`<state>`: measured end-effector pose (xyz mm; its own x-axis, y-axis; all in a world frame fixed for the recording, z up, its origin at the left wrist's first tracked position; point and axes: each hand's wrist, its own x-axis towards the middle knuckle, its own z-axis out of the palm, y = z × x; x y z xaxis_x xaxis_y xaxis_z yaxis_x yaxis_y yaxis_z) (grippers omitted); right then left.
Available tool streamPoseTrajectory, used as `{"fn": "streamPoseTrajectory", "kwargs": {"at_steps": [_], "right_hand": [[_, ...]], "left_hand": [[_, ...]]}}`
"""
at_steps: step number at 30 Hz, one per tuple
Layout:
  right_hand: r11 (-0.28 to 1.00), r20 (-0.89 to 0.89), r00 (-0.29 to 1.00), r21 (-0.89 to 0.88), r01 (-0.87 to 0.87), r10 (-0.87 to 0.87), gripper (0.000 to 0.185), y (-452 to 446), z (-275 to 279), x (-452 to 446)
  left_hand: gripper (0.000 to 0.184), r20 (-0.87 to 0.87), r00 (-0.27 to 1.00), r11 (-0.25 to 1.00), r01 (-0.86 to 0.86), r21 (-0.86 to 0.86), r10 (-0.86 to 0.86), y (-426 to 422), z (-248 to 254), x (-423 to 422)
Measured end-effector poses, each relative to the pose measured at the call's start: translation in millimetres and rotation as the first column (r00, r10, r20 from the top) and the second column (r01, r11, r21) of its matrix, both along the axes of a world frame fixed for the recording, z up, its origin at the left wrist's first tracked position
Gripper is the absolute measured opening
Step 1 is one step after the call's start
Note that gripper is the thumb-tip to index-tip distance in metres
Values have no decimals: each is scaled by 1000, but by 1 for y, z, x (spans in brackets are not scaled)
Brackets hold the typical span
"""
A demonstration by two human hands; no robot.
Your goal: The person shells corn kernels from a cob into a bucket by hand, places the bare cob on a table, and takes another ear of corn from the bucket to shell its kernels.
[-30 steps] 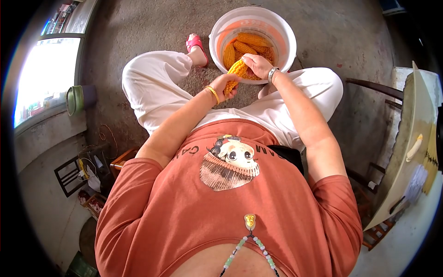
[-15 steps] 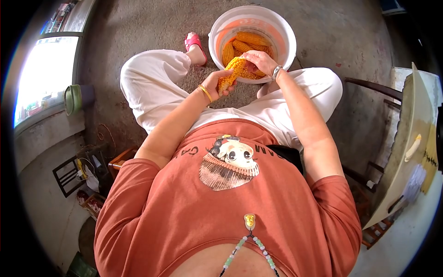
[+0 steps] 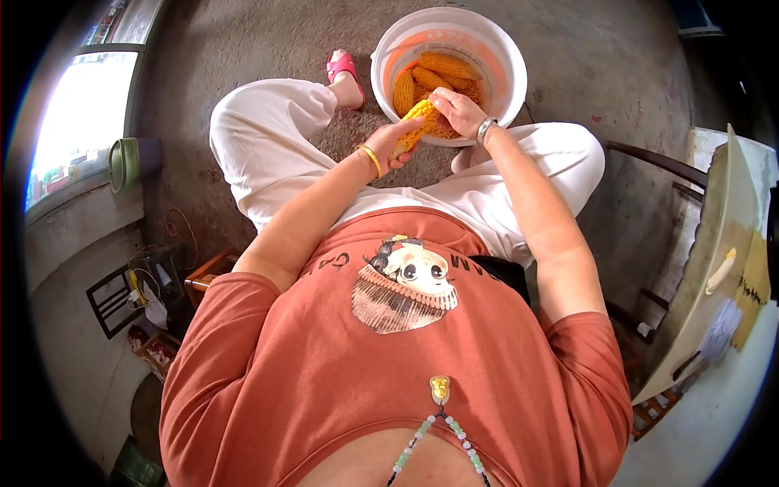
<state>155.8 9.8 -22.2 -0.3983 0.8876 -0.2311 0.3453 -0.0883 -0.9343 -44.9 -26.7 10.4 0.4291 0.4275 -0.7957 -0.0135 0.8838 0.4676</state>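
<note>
Floor (image 3: 260, 40) first: grey, rough, blotched with darker stains, the broadest surface in view. Pale wall (image 3: 73, 284) down the left side, a glaring, washed-out window (image 3: 81, 122) set above it. At right, a pale board-like surface (image 3: 698, 268), steeply angled in this view, dark wooden bars (image 3: 657, 162) beside it.

I sit low, knees wide in white trousers (image 3: 268, 146). White bucket (image 3: 510, 73) stands on the floor ahead of me, close to my right knee; orange tint on its inner wall. Several deep-orange cobs (image 3: 445, 65) lie inside, with loose kernels too, partly hidden by my hand. Pink sandal (image 3: 345, 71) on my left foot, left of the bucket.

Both hands are at work on one corn cob (image 3: 423, 110). Left hand (image 3: 391, 144) wraps its near end, thumb laid along the top. Right hand (image 3: 458, 112) is bent over the far end, fingers curled down onto the kernels; exact fingertip contact is hard to tell.

Cob itself: bright yellow-orange, bumpy, tightly rowed, lighter than those in the bucket. It slants between my hands, near end toward me, far end overlapping the bucket's near rim in view.

Smallest: gold bangle (image 3: 373, 161) at left wrist, silver band (image 3: 485, 130) at right.
</note>
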Motion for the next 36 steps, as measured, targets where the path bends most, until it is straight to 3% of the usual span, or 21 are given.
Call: {"fn": "streamPoseTrajectory", "kwargs": {"at_steps": [3, 5, 9, 12, 15, 17, 21, 27, 30, 36], "right_hand": [[974, 92, 994, 226, 31, -53, 38, 2, -14, 0], [980, 87, 994, 189, 55, -73, 40, 4, -21, 0], [980, -49, 986, 113, 161, -156, 47, -1, -18, -1], [954, -69, 993, -292, 71, -95, 48, 6, -10, 8], [969, -176, 982, -246, 16, -61, 48, 3, -8, 8], [979, -145, 989, -203, -1, -29, 45, 0, -8, 6], [997, -150, 989, -83, -3, -10, 43, -1, -15, 2], [989, -125, 988, -126, 72, -88, 49, -4, -4, -1], [962, -85, 989, -254, 97, -122, 55, -6, 12, -1], [990, -36, 998, -133, -47, 42, 57, -4, 8, 4]], "left_hand": [[44, -64, 998, 999, 1, 37, 1, -1, 6, 5], [44, -163, 986, 995, 36, 96, -20, -3, 11, 10], [44, 2, 1000, 1000, 14, -7, -14, 0, 2, 3], [45, 214, 977, 983, 18, -181, 22, 3, -10, -9], [47, 364, 929, 958, 42, -284, 67, 4, -22, -15], [48, 407, 911, 950, 63, -306, 71, 6, -26, -18], [47, 355, 933, 956, 44, -290, 65, 4, -24, -17], [43, 305, 952, 977, 40, -207, 26, 2, -21, -13], [42, 312, 949, 974, 22, -224, 50, 3, -18, -13], [43, 285, 958, 988, 14, -152, 31, 0, -19, -11]]}}
